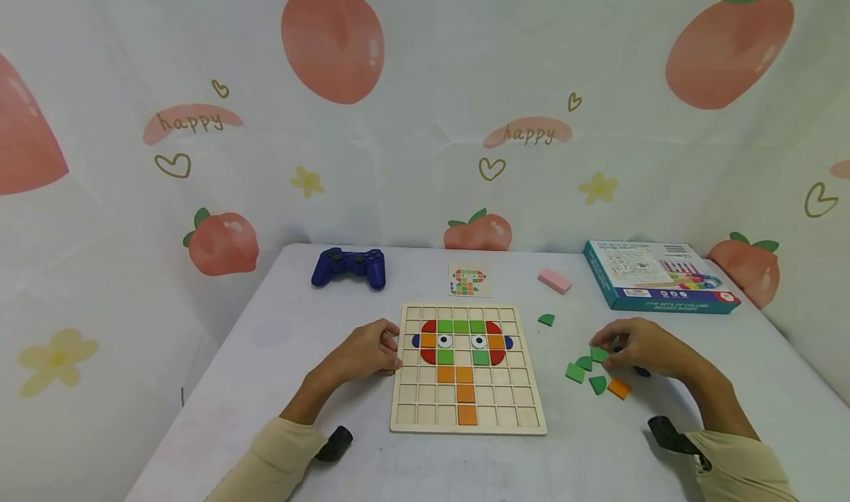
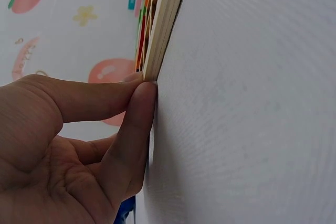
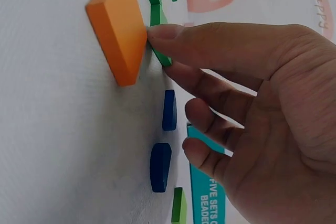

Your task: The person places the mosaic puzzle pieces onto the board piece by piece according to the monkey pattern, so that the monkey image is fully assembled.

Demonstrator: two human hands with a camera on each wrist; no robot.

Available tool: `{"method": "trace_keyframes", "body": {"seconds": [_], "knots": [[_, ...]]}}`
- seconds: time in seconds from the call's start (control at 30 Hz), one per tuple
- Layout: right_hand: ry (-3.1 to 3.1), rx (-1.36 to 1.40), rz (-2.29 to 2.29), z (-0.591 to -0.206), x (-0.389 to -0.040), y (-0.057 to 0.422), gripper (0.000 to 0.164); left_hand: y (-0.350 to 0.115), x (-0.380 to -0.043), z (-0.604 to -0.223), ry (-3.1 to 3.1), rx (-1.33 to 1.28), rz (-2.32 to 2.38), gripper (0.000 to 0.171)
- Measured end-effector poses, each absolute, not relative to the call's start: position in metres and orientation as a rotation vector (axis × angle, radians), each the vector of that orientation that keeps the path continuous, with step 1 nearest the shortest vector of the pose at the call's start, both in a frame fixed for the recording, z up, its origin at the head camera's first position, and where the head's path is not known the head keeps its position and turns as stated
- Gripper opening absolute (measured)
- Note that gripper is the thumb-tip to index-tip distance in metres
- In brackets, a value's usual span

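A wooden grid board (image 1: 412, 418) lies in the middle of the table, with red, green, orange, blue and eye-marked pieces set in its cells. At its left edge my left hand (image 1: 367, 349) pinches the rim; the left wrist view shows thumb and finger meeting at the board's side (image 2: 160, 40). Over the loose pieces to the right, my right hand (image 1: 637, 347) has thumb and forefinger on a green square tile (image 1: 599, 355), seen edge-on as a green tile (image 3: 160, 53) in the right wrist view. An orange square tile (image 3: 118, 30) and two dark blue pieces (image 3: 160, 169) lie close by.
Several green pieces (image 1: 575, 372) lie between board and right hand. Behind the board are a pattern card (image 1: 468, 280) and a pink block (image 1: 554, 280). A blue game controller (image 1: 348, 267) sits back left, a flat teal box (image 1: 660, 277) back right.
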State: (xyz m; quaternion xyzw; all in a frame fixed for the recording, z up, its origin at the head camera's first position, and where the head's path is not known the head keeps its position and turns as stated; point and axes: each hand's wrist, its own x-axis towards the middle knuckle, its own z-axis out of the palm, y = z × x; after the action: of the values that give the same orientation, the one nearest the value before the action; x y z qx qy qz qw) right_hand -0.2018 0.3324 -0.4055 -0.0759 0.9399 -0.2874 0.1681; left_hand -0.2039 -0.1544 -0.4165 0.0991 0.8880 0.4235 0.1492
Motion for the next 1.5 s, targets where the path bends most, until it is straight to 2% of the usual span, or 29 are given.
{"method": "trace_keyframes", "body": {"seconds": [0.47,1.5], "knots": [[2.717,-0.256,-0.844,-0.404,-0.2,0.321,0.039,-0.153,-0.204,-0.416,2.548,0.271,1.222,0.054],[2.753,-0.558,-0.914,-0.399,-0.189,0.225,0.026,-0.155,-0.204,-0.417,2.547,0.284,1.225,0.054]]}}
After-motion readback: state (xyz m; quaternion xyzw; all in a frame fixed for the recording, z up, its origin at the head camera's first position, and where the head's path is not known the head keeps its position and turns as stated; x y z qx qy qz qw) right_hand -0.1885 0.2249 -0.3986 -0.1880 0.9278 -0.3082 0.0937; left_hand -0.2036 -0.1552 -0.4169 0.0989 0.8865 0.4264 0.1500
